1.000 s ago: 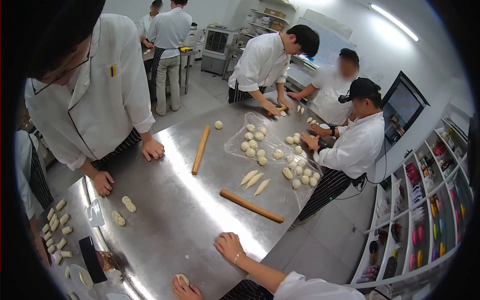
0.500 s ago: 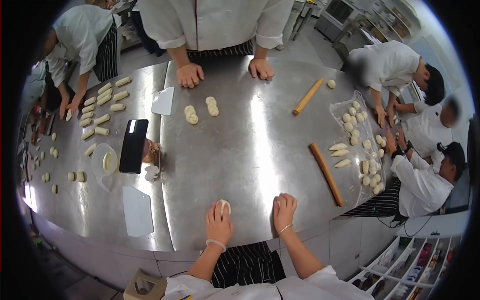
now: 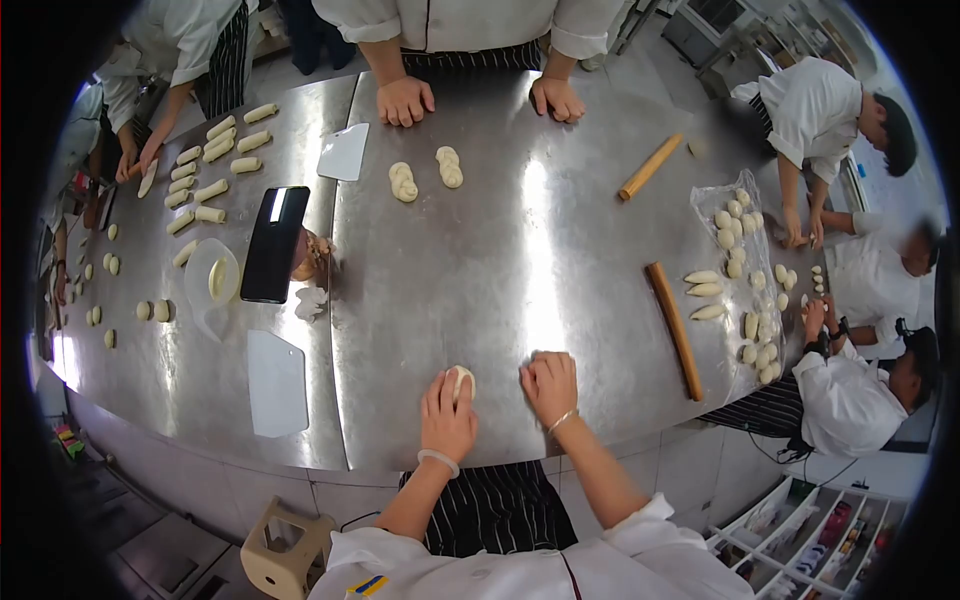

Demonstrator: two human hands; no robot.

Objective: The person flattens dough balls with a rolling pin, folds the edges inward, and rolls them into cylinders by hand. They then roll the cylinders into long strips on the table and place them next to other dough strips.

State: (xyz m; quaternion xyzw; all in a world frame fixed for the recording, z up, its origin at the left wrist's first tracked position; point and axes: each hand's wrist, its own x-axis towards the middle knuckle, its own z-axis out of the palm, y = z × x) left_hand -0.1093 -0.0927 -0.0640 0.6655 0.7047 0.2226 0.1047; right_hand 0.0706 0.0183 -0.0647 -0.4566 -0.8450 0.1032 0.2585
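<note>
Near the front edge of the steel table (image 3: pixel 440 290), my left hand (image 3: pixel 449 412) lies over a small pale dough piece (image 3: pixel 462 383), its fingers wrapped on it. Part of the dough shows past the fingertips. My right hand (image 3: pixel 550 388) rests on the table to the right, fingers bent downward; whether anything is under them cannot be seen. Two twisted dough pieces (image 3: pixel 403 182) lie farther off, in front of a co-worker's two hands, which press on the table.
A phone (image 3: pixel 275 244), a plastic bowl (image 3: pixel 219 276) and white scrapers (image 3: pixel 277 384) lie left, with dough rolls (image 3: pixel 211 190) beyond. Rolling pins (image 3: pixel 675 331) and dough balls on plastic film (image 3: pixel 746 215) lie right. Other people work at both sides. A stool (image 3: pixel 288 548) stands below.
The view has shifted, so the table sits higher in it. My right hand has moved left, closer to my left hand, which stays on the dough. Co-workers at the right have moved their hands.
</note>
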